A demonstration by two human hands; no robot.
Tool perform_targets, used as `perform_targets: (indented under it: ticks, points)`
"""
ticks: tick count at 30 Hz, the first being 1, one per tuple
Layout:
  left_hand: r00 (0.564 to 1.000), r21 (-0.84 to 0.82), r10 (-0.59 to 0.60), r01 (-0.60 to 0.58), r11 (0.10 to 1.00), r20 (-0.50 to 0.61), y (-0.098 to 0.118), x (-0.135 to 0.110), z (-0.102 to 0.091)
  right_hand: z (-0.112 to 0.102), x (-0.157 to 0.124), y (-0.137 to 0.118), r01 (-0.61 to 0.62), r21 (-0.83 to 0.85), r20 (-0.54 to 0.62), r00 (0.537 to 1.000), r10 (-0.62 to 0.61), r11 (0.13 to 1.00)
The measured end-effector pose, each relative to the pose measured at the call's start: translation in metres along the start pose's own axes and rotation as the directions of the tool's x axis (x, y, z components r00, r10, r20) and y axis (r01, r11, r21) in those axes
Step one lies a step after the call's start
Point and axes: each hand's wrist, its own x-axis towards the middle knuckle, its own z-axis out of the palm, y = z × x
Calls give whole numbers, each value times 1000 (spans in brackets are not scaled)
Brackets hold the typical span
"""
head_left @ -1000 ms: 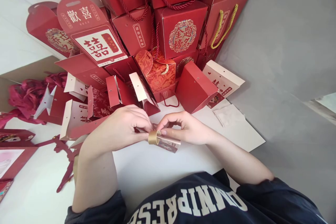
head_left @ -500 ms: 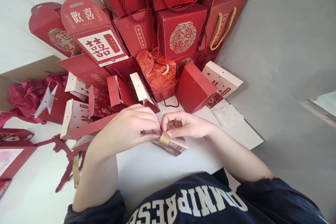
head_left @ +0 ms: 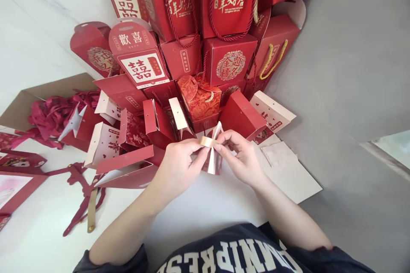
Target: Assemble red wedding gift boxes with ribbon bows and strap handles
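Observation:
In front of me stands a small paper gift box (head_left: 212,163), turned so its pale folded sides face me. A gold strap (head_left: 208,141) arches over its top. My left hand (head_left: 177,166) pinches the strap's left part between thumb and fingers, close against the box. From the other side, my right hand (head_left: 242,160) pinches at the strap's right end, its remaining fingers curled. Fingertips cover both strap ends, so how they meet the box is hidden.
Red gift boxes (head_left: 229,62) with rope handles are stacked behind. Several smaller open-topped boxes (head_left: 131,132) stand left of my hands. A carton (head_left: 19,104) holds dark red ribbons. Dark red straps and another gold strap (head_left: 92,211) lie at left. White card (head_left: 288,170) lies at right.
The small box has turned from lying slantwise to standing end-on. Both hands have moved up and slightly right, and the gold strap now arches across the top. My view has tilted upward.

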Motion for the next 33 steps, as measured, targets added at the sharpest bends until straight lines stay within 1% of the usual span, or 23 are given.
perform_targets:
  ticks: [2, 3, 5, 7, 9, 11, 17, 19, 23, 29, 33]
  points:
    - [997, -59, -34, 38, 998, 64, -1, 0, 2, 7, -4, 4, 47, -73, -90, 995, -53, 996]
    - [995, -88, -52, 59, 994, 85, -3, 0, 2, 9, -5, 5, 51, -83, -108, 992, -60, 995]
    - [992, -115, -97, 106, 988, 82, -6, 1, 3, 11, -6, 8, 34, -56, -88, 995, -39, 998]
    - [990, -84, -138, 140, 987, 34, -11, 2, 4, 11, -6, 10, -17, 7, -46, 999, 18, 1000]
    - [989, -26, -147, 147, 989, 8, -14, 3, 4, 12, -6, 11, -74, 62, -26, 997, 75, 995]
    - [990, 5, -141, 141, 990, 10, -16, 5, 4, 14, -7, 10, -96, 75, -40, 994, 100, 992]
    - [987, -56, -156, 157, 986, 30, -14, 6, 5, 16, -8, 8, -24, -26, -106, 994, 21, 999]
    - [984, -64, -171, 174, 983, 48, -14, 6, 4, 16, -7, 9, -3, -48, -111, 994, -2, 999]
    - [978, -51, -197, 201, 978, 75, -14, 6, 4, 16, -5, 10, 34, -39, -104, 994, -38, 999]
    - [975, -80, -200, 208, 975, 102, -13, 6, 3, 17, -6, 11, 92, -99, -124, 987, -104, 991]
    - [976, -88, -188, 198, 976, 113, -14, 8, 2, 17, -5, 13, 120, -123, -113, 985, -134, 985]
